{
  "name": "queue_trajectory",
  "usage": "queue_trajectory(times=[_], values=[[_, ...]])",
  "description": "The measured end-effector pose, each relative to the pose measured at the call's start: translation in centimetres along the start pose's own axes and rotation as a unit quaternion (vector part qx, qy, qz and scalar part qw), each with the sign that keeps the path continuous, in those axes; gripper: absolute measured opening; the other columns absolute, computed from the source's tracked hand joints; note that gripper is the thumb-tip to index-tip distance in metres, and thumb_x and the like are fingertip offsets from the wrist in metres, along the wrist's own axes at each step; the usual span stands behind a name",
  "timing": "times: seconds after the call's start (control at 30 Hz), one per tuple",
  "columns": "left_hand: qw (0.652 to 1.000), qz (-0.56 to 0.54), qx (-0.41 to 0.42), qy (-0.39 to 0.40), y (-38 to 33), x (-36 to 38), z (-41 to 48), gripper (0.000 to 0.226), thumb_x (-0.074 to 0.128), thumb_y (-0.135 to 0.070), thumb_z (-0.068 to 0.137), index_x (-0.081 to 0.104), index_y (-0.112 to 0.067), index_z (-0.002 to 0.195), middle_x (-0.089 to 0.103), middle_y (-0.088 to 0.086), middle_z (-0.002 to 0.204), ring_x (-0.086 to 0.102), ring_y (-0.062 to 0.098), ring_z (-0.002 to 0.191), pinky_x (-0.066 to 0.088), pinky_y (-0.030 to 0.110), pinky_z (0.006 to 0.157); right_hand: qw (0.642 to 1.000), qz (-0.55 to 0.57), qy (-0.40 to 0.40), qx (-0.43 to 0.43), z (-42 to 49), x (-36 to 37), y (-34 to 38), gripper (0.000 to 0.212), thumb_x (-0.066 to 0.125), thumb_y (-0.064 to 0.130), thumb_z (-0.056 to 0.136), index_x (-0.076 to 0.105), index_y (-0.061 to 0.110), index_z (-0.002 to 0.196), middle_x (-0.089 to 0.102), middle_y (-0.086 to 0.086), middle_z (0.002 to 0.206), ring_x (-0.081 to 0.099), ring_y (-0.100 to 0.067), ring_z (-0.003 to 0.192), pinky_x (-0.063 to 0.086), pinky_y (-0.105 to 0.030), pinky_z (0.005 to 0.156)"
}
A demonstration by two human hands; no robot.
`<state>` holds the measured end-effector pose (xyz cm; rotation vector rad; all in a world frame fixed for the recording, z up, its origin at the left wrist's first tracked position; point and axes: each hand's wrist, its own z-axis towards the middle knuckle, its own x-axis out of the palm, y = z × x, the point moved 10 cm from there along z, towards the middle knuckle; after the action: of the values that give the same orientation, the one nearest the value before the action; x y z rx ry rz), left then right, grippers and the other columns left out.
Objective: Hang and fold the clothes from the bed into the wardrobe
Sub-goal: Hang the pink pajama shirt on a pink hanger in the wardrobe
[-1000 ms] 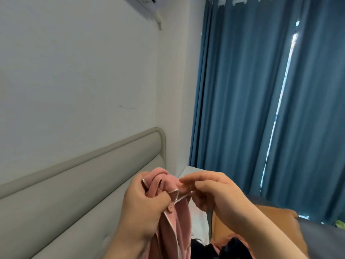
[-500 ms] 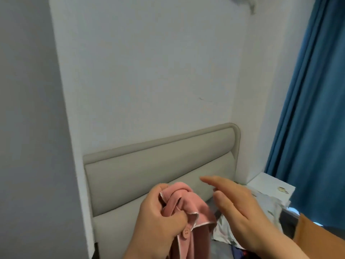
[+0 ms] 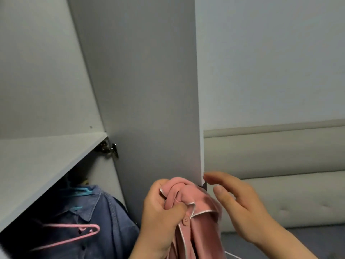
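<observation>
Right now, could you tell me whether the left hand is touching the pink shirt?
Touching. The head view shows the left hand gripping the pink shirt, its thumb and fingers curled round the bunched collar.

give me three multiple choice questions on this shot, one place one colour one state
1. The denim shirt hangs: A on a chair B under the wardrobe shelf C on the floor
2. The hanger in front of it is: A white B black C pink
3. The right hand is: A open, holding nothing B gripping a hanger C a closed fist
Answers: 1 B, it hangs below the shelf board. 2 C, its bars are pink. 3 A, fingers relaxed beside the pink garment in the left hand's grip.
</observation>
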<state>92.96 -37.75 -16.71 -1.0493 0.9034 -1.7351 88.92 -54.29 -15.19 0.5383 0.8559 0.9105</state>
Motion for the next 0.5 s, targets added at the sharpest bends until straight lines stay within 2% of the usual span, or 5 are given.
queue_trajectory(times=[0.07,0.17,0.3,0.4,0.5], values=[[0.999,0.026,-0.004,-0.045,0.1,-2.9,-0.8,0.051,0.062,-0.007,0.038,0.052,0.006,0.086,0.069,0.017,0.075,0.061,0.023,0.064,0.048,0.025,0.052,0.999,0.038,0.028,0.0,0.5,2.8,0.1,0.034,0.046,0.061,0.081,0.063,0.048,0.108,0.061,0.034,0.116,0.058,0.007,0.109,0.043,-0.011,0.09],[0.993,0.061,0.0,-0.099,-0.4,-6.8,-1.9,0.052,0.063,-0.013,0.037,0.051,0.007,0.084,0.064,0.016,0.066,0.056,0.022,0.056,0.044,0.024,0.046,0.995,0.061,0.075,-0.012,1.2,7.1,0.9,0.03,0.043,0.056,0.081,0.057,0.052,0.108,0.059,0.035,0.118,0.057,0.008,0.11,0.043,-0.009,0.09],[0.981,0.115,-0.006,-0.154,-1.2,-11.4,-3.3,0.036,0.055,0.006,0.045,0.055,0.001,0.08,0.059,0.014,0.057,0.05,0.019,0.047,0.04,0.024,0.039,0.987,0.099,0.126,-0.019,2.3,12.0,2.1,0.031,0.042,0.055,0.081,0.056,0.054,0.109,0.062,0.033,0.114,0.058,0.008,0.109,0.045,-0.014,0.093],[0.96,0.182,0.004,-0.211,-1.3,-15.0,-4.5,0.036,0.055,0.002,0.045,0.057,-0.002,0.081,0.063,0.007,0.056,0.056,0.013,0.051,0.045,0.021,0.045,0.975,0.151,0.161,-0.006,3.6,15.9,2.8,0.028,0.044,0.054,0.079,0.058,0.053,0.103,0.063,0.033,0.111,0.061,0.003,0.105,0.048,-0.019,0.092],[0.932,0.216,0.0,-0.291,-0.1,-18.8,-5.7,0.031,0.06,-0.003,0.047,0.057,-0.006,0.079,0.064,0.004,0.056,0.057,0.008,0.047,0.044,0.015,0.046,0.965,0.175,0.194,0.002,4.9,20.5,3.3,0.021,0.051,0.04,0.083,0.061,0.049,0.099,0.065,0.034,0.104,0.062,0.005,0.101,0.047,-0.017,0.091]])
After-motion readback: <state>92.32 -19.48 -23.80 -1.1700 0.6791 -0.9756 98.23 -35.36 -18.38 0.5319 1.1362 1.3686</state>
